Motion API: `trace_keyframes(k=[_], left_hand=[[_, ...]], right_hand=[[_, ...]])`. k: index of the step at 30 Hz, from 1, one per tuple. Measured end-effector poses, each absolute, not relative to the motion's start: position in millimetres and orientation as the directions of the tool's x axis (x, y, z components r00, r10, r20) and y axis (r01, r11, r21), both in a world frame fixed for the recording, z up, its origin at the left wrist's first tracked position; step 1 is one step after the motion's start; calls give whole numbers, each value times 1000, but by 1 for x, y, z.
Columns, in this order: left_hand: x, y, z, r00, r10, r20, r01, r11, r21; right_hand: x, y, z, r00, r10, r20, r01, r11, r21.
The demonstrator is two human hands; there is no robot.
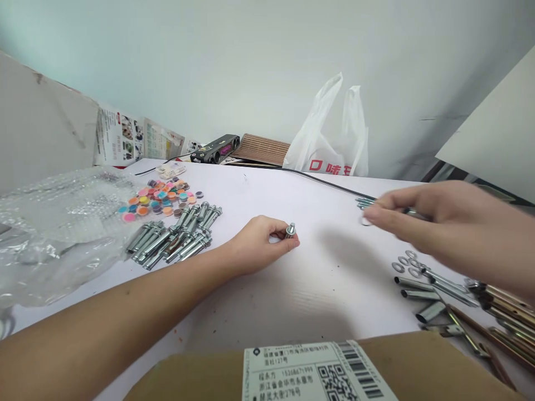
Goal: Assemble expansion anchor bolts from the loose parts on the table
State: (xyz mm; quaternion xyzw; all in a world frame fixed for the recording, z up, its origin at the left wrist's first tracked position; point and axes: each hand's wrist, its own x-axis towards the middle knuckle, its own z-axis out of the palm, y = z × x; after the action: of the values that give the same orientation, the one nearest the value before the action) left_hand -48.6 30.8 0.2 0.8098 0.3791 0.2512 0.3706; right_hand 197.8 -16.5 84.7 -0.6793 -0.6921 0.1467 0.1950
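My left hand (263,245) rests on the white table, closed round a silver expansion bolt (291,229) that stands upright with its tip showing above the fingers. Most of the bolt is hidden in my grip. To the right, my right hand (434,217) is raised above the table and slightly blurred, its thumb and fingertips pinched on a thin metal washer (366,221). Below that hand lie several loose washers (403,260) and metal sleeves (430,312). A pile of expansion bolts (179,236) lies to the left of my left hand.
Colourful round caps (163,195) and clear plastic wrapping (62,234) lie at the left. A cardboard box (200,373) with a label is at the front edge. At the back stand a white plastic bag (330,139) and a dark device (215,149). Brass-coloured rods (510,312) lie far right.
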Motion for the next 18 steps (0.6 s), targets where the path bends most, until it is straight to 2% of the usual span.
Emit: trace_keyframes(k=[4, 6, 11, 18], left_hand=[[-49, 32, -3, 592, 793, 144, 409, -450, 794], [-49, 33, -5, 587, 796, 147, 407, -447, 797], [-49, 34, -7, 593, 785, 178, 400, -479, 781], [-48, 33, -7, 583, 795, 167, 419, -471, 776]], right_hand=[[132, -4, 67, -177, 983, -42, 728, 102, -677], [120, 1, 50, -236, 969, -75, 661, 103, -743], [120, 5, 27, -209, 978, -22, 557, 100, -825], [121, 8, 26, -220, 974, -59, 478, 55, -876]])
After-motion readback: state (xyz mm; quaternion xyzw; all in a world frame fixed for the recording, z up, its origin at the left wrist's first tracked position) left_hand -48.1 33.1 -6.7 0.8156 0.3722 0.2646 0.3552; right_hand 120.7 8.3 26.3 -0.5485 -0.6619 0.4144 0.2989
